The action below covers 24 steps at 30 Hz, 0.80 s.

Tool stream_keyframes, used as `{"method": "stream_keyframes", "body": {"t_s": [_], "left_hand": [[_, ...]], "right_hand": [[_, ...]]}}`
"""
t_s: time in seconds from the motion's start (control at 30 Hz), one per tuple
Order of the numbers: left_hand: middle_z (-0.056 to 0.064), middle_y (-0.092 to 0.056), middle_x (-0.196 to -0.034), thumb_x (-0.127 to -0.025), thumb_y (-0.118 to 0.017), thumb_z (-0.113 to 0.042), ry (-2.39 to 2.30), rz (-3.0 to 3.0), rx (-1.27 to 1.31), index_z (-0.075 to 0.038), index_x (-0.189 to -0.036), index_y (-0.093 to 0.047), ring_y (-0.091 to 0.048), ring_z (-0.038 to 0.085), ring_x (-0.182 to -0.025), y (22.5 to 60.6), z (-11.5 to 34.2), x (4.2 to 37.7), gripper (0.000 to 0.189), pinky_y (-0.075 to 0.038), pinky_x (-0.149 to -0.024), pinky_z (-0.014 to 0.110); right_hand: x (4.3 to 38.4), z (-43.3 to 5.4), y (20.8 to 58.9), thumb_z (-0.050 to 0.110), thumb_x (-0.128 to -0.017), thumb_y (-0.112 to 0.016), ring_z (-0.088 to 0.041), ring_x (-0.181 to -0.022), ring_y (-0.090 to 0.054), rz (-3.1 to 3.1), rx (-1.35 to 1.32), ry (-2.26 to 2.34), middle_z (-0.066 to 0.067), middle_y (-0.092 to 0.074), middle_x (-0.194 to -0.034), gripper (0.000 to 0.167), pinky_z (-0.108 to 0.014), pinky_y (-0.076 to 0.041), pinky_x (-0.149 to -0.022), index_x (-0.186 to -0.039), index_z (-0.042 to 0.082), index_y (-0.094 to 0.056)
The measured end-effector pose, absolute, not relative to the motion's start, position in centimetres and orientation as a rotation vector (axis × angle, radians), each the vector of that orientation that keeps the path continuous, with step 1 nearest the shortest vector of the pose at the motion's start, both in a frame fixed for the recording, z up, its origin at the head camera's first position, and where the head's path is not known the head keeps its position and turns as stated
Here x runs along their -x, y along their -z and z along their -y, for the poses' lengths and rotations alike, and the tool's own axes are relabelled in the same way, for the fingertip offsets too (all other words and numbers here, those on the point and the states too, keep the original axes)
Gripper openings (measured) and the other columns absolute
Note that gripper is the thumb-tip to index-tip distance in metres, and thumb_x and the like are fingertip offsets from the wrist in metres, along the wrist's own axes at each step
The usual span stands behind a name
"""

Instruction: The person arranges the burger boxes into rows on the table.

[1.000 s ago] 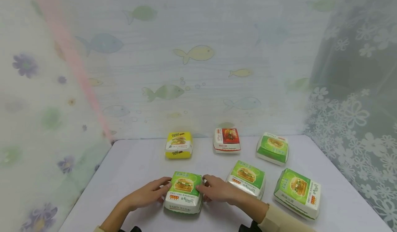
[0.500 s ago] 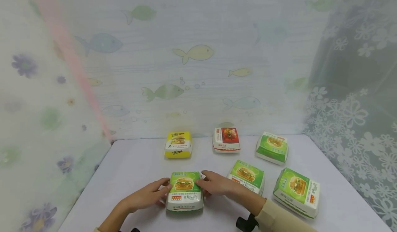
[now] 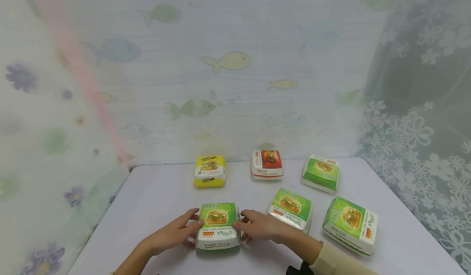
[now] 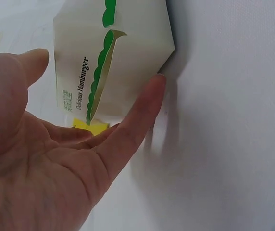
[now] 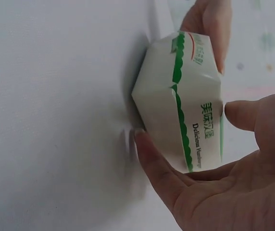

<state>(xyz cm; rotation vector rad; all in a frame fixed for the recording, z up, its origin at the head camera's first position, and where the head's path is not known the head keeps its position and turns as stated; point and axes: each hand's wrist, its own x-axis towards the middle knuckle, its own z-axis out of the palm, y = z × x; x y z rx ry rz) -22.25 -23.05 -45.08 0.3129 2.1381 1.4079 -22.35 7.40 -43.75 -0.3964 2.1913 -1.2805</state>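
Note:
A green and white hamburger box (image 3: 218, 226) sits at the front of the table, burger picture up, its front side facing me. To its left is my left hand (image 3: 174, 234), fingers extended along the side and thumb at the top edge. My right hand (image 3: 261, 226) flanks the opposite side; its thumb reaches the top edge while the fingers lie along the side. The left wrist view has the thumb just off the carton (image 4: 128, 67) and a fingertip near its lower corner. In the right wrist view, straight fingers border the carton's side (image 5: 161, 106) low down.
Along the back stand a yellow box (image 3: 210, 171), a red and white box (image 3: 267, 164) and a green box (image 3: 321, 173). Two more green boxes, one in the middle (image 3: 290, 209) and one farther right (image 3: 350, 226), lie angled beyond my right arm. Patterned curtains surround the white table (image 3: 154, 193).
Between both hands, the front hamburger box has turned slightly and now sits straighter. My right hand rose a little, then lowered again beside it. The view has shifted slightly.

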Motion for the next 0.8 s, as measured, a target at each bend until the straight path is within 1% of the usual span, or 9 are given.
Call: {"method": "stream_keyframes", "body": {"t_s": [0.13,0.27,0.4,0.53,0.8], "left_hand": [[0.027,-0.035,-0.153,-0.105,-0.056,-0.044,-1.430,-2.128,-0.306,0.001,-0.159,-0.019,-0.063,0.029,-0.112,45.10,22.81,22.20,0.080,-0.061,-0.084,0.043],[0.029,-0.034,-0.153,-0.103,-0.059,-0.044,-1.439,-2.138,-0.275,0.001,-0.159,-0.021,-0.064,0.029,-0.111,45.09,22.53,22.03,0.081,-0.061,-0.084,0.043],[0.031,-0.031,-0.153,-0.102,-0.062,-0.045,-1.453,-2.142,-0.239,0.001,-0.158,-0.022,-0.064,0.029,-0.109,45.07,22.24,21.82,0.082,-0.061,-0.083,0.042],[0.031,-0.029,-0.153,-0.101,-0.064,-0.046,-1.463,-2.134,-0.221,0.001,-0.157,-0.022,-0.064,0.028,-0.109,45.08,22.04,21.71,0.085,-0.061,-0.083,0.042],[0.031,-0.031,-0.152,-0.101,-0.064,-0.045,-1.471,-2.145,-0.217,0.001,-0.158,-0.023,-0.062,0.030,-0.112,45.12,22.07,21.62,0.084,-0.061,-0.083,0.042]], "right_hand": [[22.49,-7.30,44.06,0.039,-0.103,-0.059,-0.022,-0.087,-0.067,-2.180,0.421,1.296,-0.008,-0.063,-0.109,0.050,-0.041,-0.055,-0.077,-0.134,0.000,-0.054],[22.63,-7.23,44.13,0.037,-0.104,-0.059,-0.022,-0.087,-0.066,-2.176,0.440,1.306,-0.008,-0.063,-0.108,0.051,-0.040,-0.055,-0.077,-0.136,-0.002,-0.053],[22.87,-7.24,44.14,0.036,-0.104,-0.058,-0.021,-0.088,-0.065,-2.177,0.433,1.314,-0.008,-0.063,-0.111,0.055,-0.040,-0.054,-0.077,-0.141,-0.004,-0.049],[23.08,-7.30,44.17,0.035,-0.105,-0.057,-0.021,-0.089,-0.065,-2.159,0.430,1.337,-0.009,-0.063,-0.113,0.057,-0.041,-0.055,-0.079,-0.144,-0.006,-0.047],[22.99,-7.22,44.05,0.035,-0.104,-0.058,-0.020,-0.092,-0.064,-2.158,0.432,1.342,-0.009,-0.062,-0.113,0.056,-0.041,-0.055,-0.081,-0.142,-0.005,-0.049]]}}
